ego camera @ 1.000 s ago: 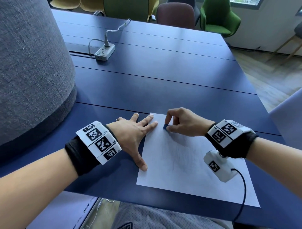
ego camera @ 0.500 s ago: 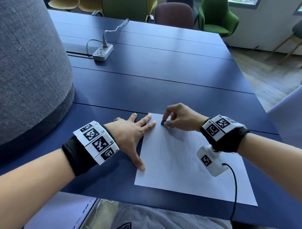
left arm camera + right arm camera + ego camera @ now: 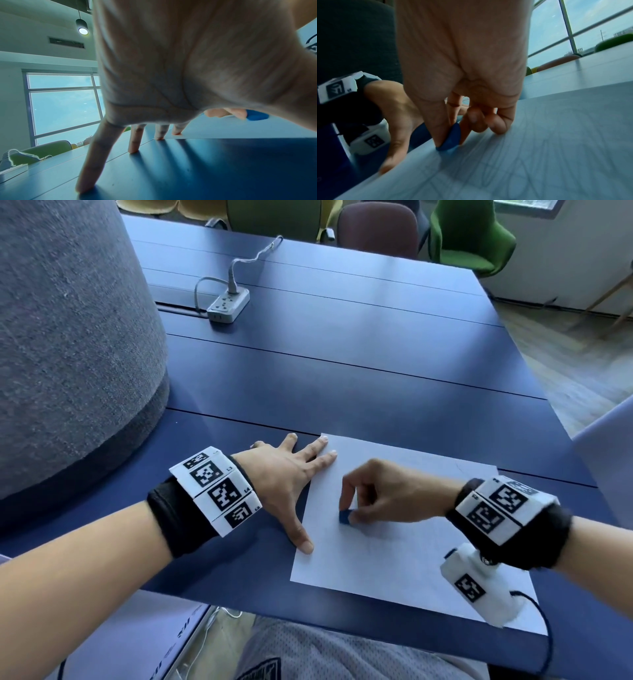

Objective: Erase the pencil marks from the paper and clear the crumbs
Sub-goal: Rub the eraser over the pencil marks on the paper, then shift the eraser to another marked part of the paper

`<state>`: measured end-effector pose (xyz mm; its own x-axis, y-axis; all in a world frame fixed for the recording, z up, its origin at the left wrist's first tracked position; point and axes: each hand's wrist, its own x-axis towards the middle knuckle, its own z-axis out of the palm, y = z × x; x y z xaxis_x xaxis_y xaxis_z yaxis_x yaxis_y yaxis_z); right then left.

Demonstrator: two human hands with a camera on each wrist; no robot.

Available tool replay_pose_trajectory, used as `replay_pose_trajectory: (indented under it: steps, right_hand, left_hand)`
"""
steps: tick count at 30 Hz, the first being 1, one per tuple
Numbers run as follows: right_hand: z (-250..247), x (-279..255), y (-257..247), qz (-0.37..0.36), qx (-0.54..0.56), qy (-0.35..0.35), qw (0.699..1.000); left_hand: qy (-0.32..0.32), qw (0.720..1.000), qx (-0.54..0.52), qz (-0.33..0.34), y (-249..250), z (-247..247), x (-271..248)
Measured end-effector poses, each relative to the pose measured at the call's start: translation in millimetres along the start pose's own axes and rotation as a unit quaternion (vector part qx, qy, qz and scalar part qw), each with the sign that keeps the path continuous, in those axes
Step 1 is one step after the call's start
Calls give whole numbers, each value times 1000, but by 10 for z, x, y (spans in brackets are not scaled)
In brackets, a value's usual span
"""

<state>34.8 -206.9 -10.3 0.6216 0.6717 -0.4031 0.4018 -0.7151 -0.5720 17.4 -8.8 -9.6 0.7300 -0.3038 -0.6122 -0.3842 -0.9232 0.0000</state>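
Rubbing out marks on the paper

The right hand pinches a blue eraser on the paper's left half. The left hand lies flat across its left edge. Pencil lines look faint; crumbs can't be seen.

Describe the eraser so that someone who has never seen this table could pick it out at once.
Start at the dark blue table and find the white sheet of paper at its near edge. On the left part of that sheet, the right hand pinches a small eraser against the paper. It is the only blue thing on the white sheet, far smaller than the grey power strip across the table.
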Motion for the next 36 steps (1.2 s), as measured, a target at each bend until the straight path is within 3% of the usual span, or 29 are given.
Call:
replay_pose_trajectory:
  steps: [4,5,8,9,13,17,21,22,26,30,31,34,36]
  right_hand:
    - [-25,45,47,18,42,108,993]
    - [5,21,36,10,39,100,994]
    - [65,-64,-39,-9,17,-26,999]
    - [42,-57,-40,-6,13,-30,999]
    - [-1,7,18,13,42,85,995]
    - [96,-111,-95,-23,17,-44,999]
    - [32,1,-24,11,32,86,996]
    - [59,-12,-24,7,32,92,995]
    - [129,-134,-110,-13,21,-46,999]
    - [78,-80,-49,12,54,53,997]
    - [106,-105,-56,3,54,48,997]
    - [185,-199,-139,-9,35,-60,998]
    - [156,-174,-136,1,30,-32,999]
  left_hand:
    - [4,1000,1,0,4,-3,8]
    - [6,1000,3,0,2,1,6]
    - [7,1000,7,0,6,8,5]
    - [7,1000,7,1,8,6,5]
    - [10,1000,4,1,-5,8,14]
    - [12,1000,8,1,-7,23,21]
    - [12,1000,7,-2,-2,13,14]
    - [12,1000,7,-3,-3,16,13]
    - [12,1000,11,-4,-7,26,24]
    - [13,1000,12,-4,2,19,16]
    - [12,1000,13,-4,5,16,16]
    - [8,1000,14,-8,19,3,-2]
    - [6,1000,13,-7,25,-4,-9]
